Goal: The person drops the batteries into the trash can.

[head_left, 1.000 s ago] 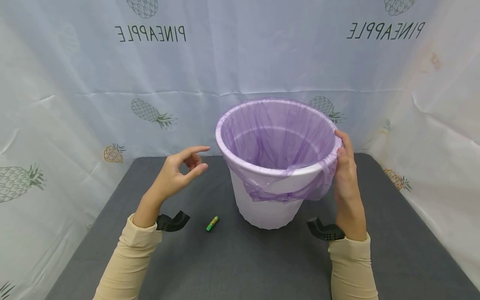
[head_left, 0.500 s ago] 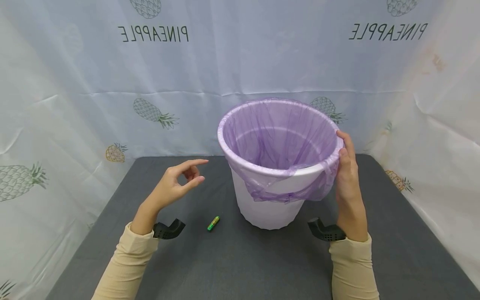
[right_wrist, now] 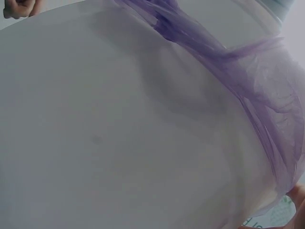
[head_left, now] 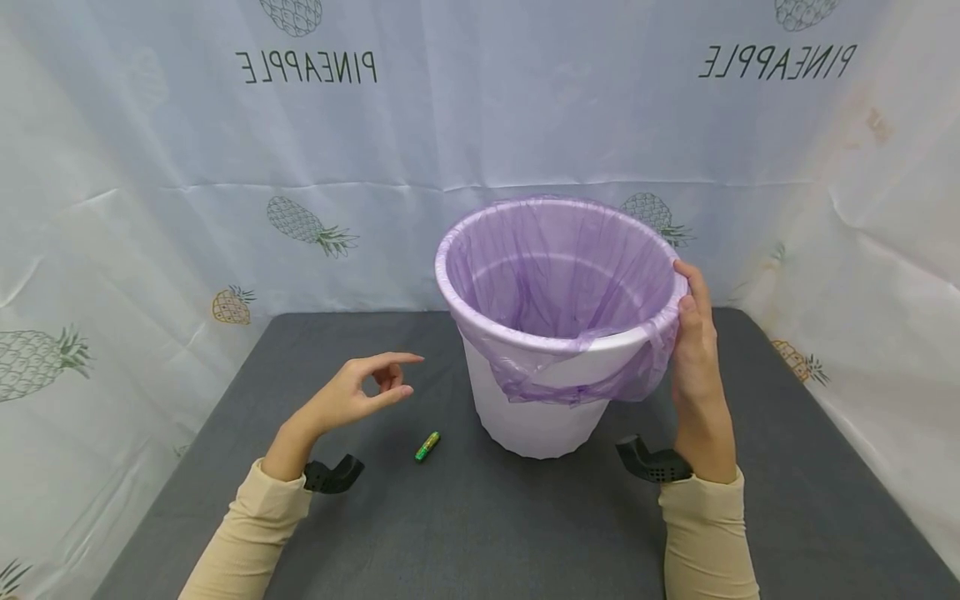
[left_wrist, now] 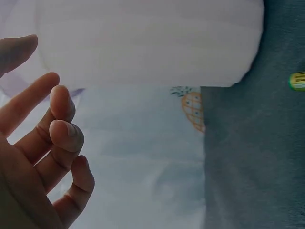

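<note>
A white trash bin (head_left: 536, 408) stands upright on the table, lined with a purple bag (head_left: 555, 275) folded over its rim. My right hand (head_left: 696, 367) holds the bin at the right side of its rim, thumb and index finger against the edge; its other fingers are hidden. In the right wrist view, part of that hand shows at the lower right corner by the bag. My left hand (head_left: 360, 396) hovers left of the bin, holding nothing, thumb and index finger apart and the other fingers loosely curled. A small green battery (head_left: 427, 447) lies below and right of it.
A dark grey cloth (head_left: 480, 533) covers the table. Pale curtains (head_left: 420, 133) with pineapple prints hang behind and at both sides. A black wrist mount (head_left: 333, 475) sits on the left wrist and another black mount (head_left: 652, 462) on the right.
My left hand has come down from beside the bin's rim toward the table and the battery. My right hand stays at the rim, and the bin and battery lie as before.
</note>
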A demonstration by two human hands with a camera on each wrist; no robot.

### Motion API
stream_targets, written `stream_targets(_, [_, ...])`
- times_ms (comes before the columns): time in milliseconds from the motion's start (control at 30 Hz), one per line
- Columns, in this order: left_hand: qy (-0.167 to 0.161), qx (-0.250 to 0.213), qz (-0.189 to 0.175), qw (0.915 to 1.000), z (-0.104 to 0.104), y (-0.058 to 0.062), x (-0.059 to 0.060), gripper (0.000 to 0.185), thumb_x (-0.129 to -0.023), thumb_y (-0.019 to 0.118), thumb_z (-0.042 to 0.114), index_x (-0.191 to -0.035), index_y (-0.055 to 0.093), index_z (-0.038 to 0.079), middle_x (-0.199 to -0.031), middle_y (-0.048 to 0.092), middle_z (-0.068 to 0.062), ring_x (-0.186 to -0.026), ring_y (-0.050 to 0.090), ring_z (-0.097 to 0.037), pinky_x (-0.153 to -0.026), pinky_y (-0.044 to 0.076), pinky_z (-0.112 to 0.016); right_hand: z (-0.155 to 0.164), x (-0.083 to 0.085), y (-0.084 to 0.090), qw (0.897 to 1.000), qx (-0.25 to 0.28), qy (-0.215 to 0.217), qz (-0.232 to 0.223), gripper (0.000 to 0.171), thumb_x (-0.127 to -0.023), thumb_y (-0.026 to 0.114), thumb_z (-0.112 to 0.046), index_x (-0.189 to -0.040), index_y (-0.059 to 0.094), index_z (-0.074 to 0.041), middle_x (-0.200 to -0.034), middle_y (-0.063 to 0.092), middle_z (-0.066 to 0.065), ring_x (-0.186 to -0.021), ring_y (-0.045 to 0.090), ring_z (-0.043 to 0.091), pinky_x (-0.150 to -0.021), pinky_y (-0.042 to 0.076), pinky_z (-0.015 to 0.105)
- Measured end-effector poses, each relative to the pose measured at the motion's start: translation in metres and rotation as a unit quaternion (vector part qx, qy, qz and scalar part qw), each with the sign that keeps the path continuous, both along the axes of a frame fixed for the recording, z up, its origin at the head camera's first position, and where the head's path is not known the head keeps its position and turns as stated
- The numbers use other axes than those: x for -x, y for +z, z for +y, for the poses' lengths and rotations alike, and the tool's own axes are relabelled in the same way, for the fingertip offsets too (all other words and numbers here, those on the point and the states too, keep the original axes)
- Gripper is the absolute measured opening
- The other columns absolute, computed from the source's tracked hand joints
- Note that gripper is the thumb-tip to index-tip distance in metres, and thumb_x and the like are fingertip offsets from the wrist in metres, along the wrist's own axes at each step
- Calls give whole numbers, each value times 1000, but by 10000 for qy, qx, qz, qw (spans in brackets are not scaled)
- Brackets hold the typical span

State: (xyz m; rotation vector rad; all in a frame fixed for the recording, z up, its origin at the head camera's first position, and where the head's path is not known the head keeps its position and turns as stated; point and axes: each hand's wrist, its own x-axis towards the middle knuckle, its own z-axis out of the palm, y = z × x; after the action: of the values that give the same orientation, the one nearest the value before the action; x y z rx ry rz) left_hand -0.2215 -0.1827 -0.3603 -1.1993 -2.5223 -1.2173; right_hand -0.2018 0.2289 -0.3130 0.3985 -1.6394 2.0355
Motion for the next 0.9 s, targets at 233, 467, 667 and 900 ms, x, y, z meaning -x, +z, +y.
stream_targets(233, [-1,105,-351,9993,-2,-19,-2,35,-89,66,9,-124,62,12,-75,55,7,-69,49,0,-66,46,-21,-1,1,0,9999,57,-97,53,47,-94,54,-44,-134,50,-20,-110,50,4,-95,45,15,-83,37,23])
stream_targets(467, [-266,207,-692,9970,-5,-38,-3,36,-90,66,9,-125,60,8,-75,55,2,-65,46,1,-62,45,-20,-3,2,-1,9997,149,-138,124,51,-94,56,-45,-134,50,-14,-112,50,5,-96,45,16,-83,37,24])
stream_targets(667, [-416,492,-985,9931,-6,-52,-4,40,-89,68,12,-127,58,5,-76,57,1,-64,44,4,-60,43,-19,-2,2,-1,9997,87,-187,119,50,-94,55,-45,-134,51,-14,-111,50,4,-95,45,16,-83,37,24])
stream_targets(900, [-650,828,-1499,9831,-6,-65,-2,45,-90,67,18,-129,56,-2,-77,56,1,-64,44,6,-59,42,-17,-2,2,-2,9998,87,-174,109,51,-93,55,-45,-134,50,-15,-113,50,4,-97,45,16,-85,36,25])
